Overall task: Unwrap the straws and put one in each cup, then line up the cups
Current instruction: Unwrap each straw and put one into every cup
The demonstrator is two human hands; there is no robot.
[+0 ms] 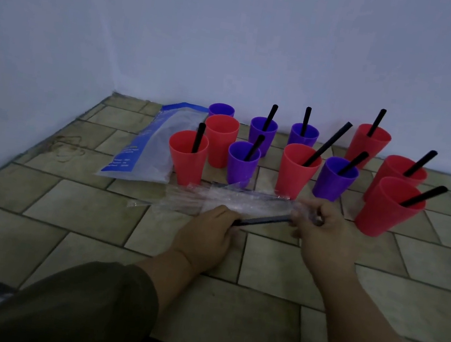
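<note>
While both hands (262, 229) pinch it, slim black straw (262, 222) sheds crinkly film (231, 201)

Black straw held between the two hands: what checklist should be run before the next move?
1. Black straw held at both ends by left hand and right hand: ok.
2. Straw free of the clear plastic wrappers: cannot tell; the film lies right behind it.
3. Strawless cup available: ok; tall red plastic cup and small purple plastic cup, back left.
4. Cups lined up: not ok; they stand in a loose cluster.
</note>
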